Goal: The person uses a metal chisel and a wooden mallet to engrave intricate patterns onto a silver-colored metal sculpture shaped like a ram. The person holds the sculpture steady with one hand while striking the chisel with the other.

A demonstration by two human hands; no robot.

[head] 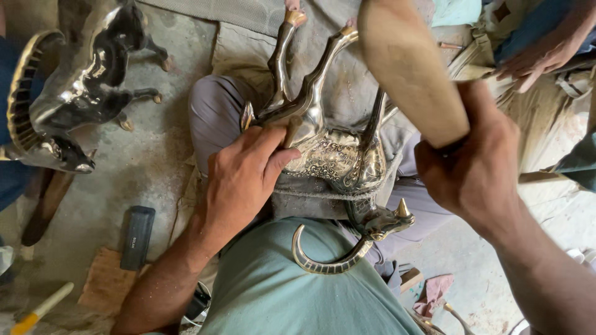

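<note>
A shiny metal horse figure (pixel 332 155) with engraved patterns lies upside down on my lap, legs pointing away and its curved neck and head (pixel 372 226) near my belly. My left hand (pixel 245 177) presses on the horse's flank and pinches a small brown chisel-like tool (pixel 292 130) against the engraved body. My right hand (pixel 475 164) grips a thick wooden mallet (pixel 406 68) raised above the figure. A grey cloth (pixel 347 74) pads my legs under the horse.
A second polished metal horse (pixel 81 93) stands on the concrete floor at upper left. A black rectangular block (pixel 136 236) and a yellow-handled tool (pixel 37 310) lie at lower left. Another person's hand (pixel 537 59) rests at upper right.
</note>
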